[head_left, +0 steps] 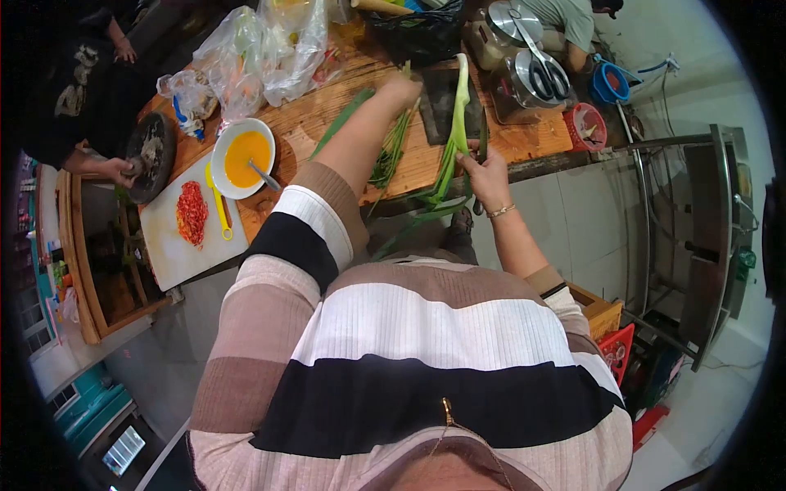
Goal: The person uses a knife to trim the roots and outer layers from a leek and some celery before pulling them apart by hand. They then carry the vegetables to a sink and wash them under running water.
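At the table's front, my right hand (489, 176) is closed around a leek (458, 106), whose pale stalk points up and away while its green leaves hang over the edge. A narrow dark strip, like a knife blade, shows beside those fingers. My left hand (399, 90) reaches farther in, its fingers wrapped at the upper end of a bunch of thin scallions (396, 147) lying on the wood. A broad green leaf (348, 119) lies under my left forearm. Between the hands, a dark board (440, 94) rests on the wooden table (524, 141).
Left are a bowl of beaten egg (243, 155) with a spoon, a yellow peeler-like tool (219, 204), and a white board (164, 221) with chopped red pieces (191, 214). Another person's hand (115, 169) is at a stone mortar (151, 155). Scissors (544, 69) lie on canisters at right.
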{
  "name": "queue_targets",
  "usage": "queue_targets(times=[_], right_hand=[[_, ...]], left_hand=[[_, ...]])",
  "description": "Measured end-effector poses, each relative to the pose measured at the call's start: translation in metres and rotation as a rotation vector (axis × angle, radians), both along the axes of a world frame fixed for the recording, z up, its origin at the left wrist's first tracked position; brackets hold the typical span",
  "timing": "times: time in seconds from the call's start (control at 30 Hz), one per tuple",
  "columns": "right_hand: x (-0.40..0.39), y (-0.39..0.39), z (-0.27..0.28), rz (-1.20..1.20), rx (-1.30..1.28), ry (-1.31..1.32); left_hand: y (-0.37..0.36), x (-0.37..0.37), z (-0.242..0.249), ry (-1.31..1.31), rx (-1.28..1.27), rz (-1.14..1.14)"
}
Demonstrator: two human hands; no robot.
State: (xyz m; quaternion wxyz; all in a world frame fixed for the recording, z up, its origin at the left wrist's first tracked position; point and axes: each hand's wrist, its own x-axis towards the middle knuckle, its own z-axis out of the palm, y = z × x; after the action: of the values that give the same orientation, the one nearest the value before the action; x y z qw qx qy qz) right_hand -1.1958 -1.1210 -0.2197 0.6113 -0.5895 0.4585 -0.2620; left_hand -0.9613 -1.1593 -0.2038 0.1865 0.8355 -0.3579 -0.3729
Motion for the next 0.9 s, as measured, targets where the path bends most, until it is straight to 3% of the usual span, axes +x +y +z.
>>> queue_targets(times=[0.17, 0.27, 0.37, 0.47, 0.57, 0.67, 0.77, 0.9], right_hand=[[-0.003, 0.0, 0.015, 0.045, 0.078, -0.078], [-0.007, 0.002, 0.023, 0.094, 0.102, -0.135], [-0.012, 0.006, 0.035, 0.123, 0.169, -0.204], [-0.013, 0.011, 0.05, 0.147, 0.207, -0.208], [-0.008, 0.013, 0.07, 0.186, 0.243, -0.176], [-0.007, 0.013, 0.085, 0.219, 0.262, -0.182], [-0.009, 0.013, 0.099, 0.258, 0.254, -0.173], [-0.018, 0.011, 0.103, 0.229, 0.17, -0.178]], left_hand=[[0.009, -0.004, 0.03, -0.222, 0.143, -0.205], [0.038, -0.02, 0.062, -0.327, -0.051, -0.092], [0.068, -0.031, 0.089, -0.083, -0.263, -0.257], [0.069, -0.036, 0.055, 0.618, -0.318, -0.11], [0.068, -0.041, 0.042, 0.967, -0.493, -0.177], [0.069, -0.043, 0.036, 1.247, -0.536, -0.066], [0.07, -0.036, 0.034, 1.288, -0.52, -0.084], [0.073, -0.038, 0.039, 1.081, -0.504, -0.012]])
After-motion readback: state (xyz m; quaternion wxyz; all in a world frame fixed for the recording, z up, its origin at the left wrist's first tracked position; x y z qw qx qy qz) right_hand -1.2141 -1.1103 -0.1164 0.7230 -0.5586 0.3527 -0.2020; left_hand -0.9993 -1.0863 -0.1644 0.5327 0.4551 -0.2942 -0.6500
